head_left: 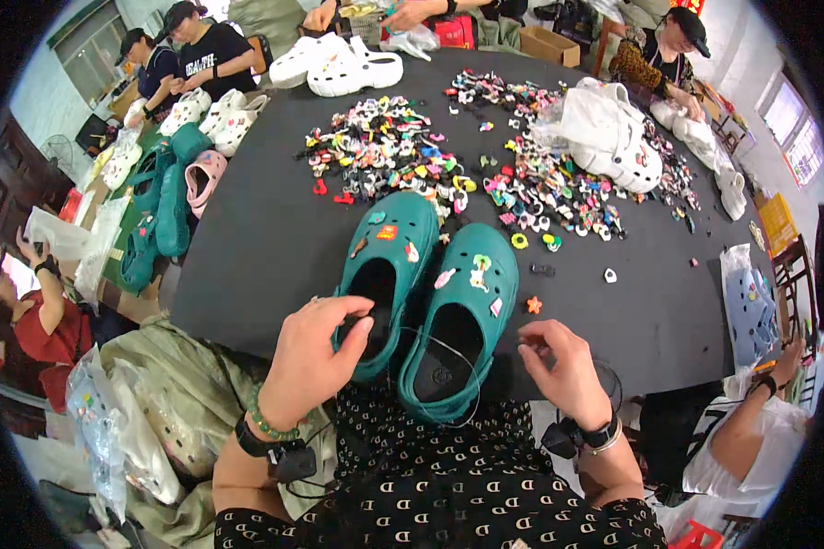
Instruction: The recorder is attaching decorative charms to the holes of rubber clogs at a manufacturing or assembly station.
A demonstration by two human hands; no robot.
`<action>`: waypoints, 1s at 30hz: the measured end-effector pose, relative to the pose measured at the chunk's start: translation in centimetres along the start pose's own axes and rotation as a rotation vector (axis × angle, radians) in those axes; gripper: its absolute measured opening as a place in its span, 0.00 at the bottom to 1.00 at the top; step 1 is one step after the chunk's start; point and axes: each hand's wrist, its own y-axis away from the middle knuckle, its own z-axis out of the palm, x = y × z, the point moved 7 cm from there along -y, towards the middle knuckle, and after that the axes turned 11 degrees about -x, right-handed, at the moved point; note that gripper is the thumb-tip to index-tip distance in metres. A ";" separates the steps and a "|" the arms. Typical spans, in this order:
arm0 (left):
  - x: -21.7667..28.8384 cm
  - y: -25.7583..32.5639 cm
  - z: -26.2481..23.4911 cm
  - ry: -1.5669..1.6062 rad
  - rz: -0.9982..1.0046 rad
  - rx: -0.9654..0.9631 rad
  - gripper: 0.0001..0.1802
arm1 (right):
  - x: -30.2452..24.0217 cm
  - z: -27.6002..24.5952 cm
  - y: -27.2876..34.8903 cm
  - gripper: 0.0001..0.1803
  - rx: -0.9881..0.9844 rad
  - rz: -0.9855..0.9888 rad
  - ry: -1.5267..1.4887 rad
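Two teal clogs lie side by side at the near edge of a black table (265,247), both studded with small coloured charms. My left hand (316,352) grips the heel rim of the left clog (386,274). My right hand (563,366) hovers just right of the right clog (462,320), fingers curled, pinching a thin clear string that loops over that clog's heel. An orange star charm (534,305) lies on the table beside the right clog.
Heaps of mixed shoe charms (384,151) cover the table's middle. White clogs (343,66) sit at the far side, a bagged white pair (613,137) at right, teal and pink clogs (169,201) at left. Other people work around the table. Plastic bags (146,412) lie at my left.
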 end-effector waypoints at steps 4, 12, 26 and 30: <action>-1.1 -1.3 2.2 0.163 -0.141 -0.151 0.14 | 0.5 2.0 0.1 0.15 -0.157 0.019 0.012; -0.9 -3.0 4.5 -0.074 -0.144 -0.269 0.25 | -1.0 5.2 0.0 0.23 -0.292 -0.075 -0.046; -4.0 -3.4 -2.1 -0.545 0.024 -0.056 0.19 | -6.5 11.9 -2.3 0.26 -0.622 -0.610 -0.078; -7.4 -1.5 -3.2 -0.488 -0.033 0.056 0.24 | -3.2 7.2 -3.3 0.16 -0.541 -0.397 -0.053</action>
